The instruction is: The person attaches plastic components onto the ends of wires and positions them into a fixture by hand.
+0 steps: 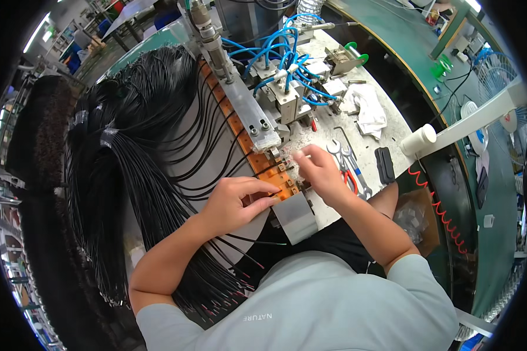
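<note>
Left hand: the left hand is pinching a thin black wire between closed fingertips, laying its end onto the orange fixture strip.
Right hand: the right hand is hovering with fingers curled over the strip's near end; whether it is gripping anything cannot be told.
Wire supply: a black wire bundle is fanning across the workbench's left side.
Machine: blue air hoses are looping over the metal press at the far edge.
Container: a brown cardboard box is sitting at the bench's right edge, holding clear plastic bags.
Tools: wrenches and a white rag are lying right of the hands.
</note>
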The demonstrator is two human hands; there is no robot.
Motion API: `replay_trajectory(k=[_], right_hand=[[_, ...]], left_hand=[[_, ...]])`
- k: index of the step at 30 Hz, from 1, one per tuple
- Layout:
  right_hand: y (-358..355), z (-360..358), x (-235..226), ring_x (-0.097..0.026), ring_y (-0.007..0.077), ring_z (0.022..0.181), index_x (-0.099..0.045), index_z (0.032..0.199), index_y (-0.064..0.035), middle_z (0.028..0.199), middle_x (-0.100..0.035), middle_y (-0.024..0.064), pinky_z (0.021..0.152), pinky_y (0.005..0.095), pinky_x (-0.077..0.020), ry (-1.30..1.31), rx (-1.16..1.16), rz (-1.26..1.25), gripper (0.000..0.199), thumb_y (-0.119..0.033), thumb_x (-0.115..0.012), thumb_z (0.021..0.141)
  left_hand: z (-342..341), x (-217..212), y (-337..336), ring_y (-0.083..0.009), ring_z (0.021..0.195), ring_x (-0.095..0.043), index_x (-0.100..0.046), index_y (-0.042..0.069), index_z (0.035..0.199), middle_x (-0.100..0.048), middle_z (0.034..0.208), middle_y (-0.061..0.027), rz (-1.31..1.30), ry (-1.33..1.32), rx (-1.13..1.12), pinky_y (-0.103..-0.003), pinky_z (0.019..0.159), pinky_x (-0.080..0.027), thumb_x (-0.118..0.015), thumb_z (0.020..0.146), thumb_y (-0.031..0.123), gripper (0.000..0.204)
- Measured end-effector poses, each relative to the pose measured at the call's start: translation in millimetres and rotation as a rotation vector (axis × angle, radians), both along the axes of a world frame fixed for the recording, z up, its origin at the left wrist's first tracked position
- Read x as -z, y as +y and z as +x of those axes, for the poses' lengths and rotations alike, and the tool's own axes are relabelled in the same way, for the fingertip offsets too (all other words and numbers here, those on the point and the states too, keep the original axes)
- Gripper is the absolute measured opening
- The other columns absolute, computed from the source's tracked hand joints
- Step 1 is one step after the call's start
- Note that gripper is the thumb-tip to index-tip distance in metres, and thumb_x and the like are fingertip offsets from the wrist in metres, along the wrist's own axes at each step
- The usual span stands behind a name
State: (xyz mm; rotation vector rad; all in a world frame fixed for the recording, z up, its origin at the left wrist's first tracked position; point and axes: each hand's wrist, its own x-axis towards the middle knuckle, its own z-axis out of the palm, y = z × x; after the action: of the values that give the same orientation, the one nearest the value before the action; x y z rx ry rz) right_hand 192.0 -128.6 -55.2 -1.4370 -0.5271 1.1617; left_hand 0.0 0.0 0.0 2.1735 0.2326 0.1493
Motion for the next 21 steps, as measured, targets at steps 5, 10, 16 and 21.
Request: replay_trajectory(k=[5,10,16,21], right_hand=[[-37.4,-37.9,-33.2,-0.052,0.0047,0.056,-0.058,0.101,0.0000,0.063,-0.056,0.0006,0.051,0.0227,-0.0357,-0.532,0.074,0.195,0.015,-0.013,-0.063,0.095],[-33.2,-45.4,-21.9,-0.054,0.0160,0.054,-0.061,0.099,-0.0034,0.062,-0.057,0.0043,0.057,0.0296,-0.0363,-1.171,0.055,0.449,0.015,-0.006,-0.069,0.087],[-30.1,-46.5,-25.9,-0.055,0.0158,0.054,-0.063,0.099,-0.0033,0.062,-0.060,0.0015,0.064,0.0308,-0.0368,-1.056,0.034,0.444,0.016,-0.004,-0.070,0.085],[-29.6,-50.4,-27.7,-0.053,0.0094,0.049,-0.065,0.099,-0.0029,0.057,-0.061,-0.0022,0.070,0.0270,-0.0372,-0.946,0.000,0.410,0.011,-0.004,-0.068,0.088]], left_hand=[[-1.6,-2.4,2.7,-0.0098,0.068,-0.063,-0.070,0.002,0.109,-0.071,0.088,-0.0076,-0.255,-0.043,-0.099,-0.023,0.063,-0.052,-0.068,0.091,0.008,0.020],[2.2,-1.6,-3.6,-0.0096,0.074,-0.066,-0.069,-0.002,0.108,-0.071,0.089,-0.0067,-0.482,0.053,-0.182,-0.024,0.070,-0.054,-0.068,0.089,0.003,0.019],[3.0,-1.4,-3.1,-0.0109,0.083,-0.068,-0.069,-0.002,0.106,-0.072,0.092,-0.0072,-0.402,0.047,-0.192,-0.024,0.077,-0.055,-0.069,0.088,0.002,0.019],[0.2,1.3,-0.8,-0.0108,0.085,-0.068,-0.070,-0.002,0.105,-0.073,0.094,-0.0074,-0.402,0.040,-0.199,-0.025,0.079,-0.055,-0.070,0.088,0.003,0.018]])
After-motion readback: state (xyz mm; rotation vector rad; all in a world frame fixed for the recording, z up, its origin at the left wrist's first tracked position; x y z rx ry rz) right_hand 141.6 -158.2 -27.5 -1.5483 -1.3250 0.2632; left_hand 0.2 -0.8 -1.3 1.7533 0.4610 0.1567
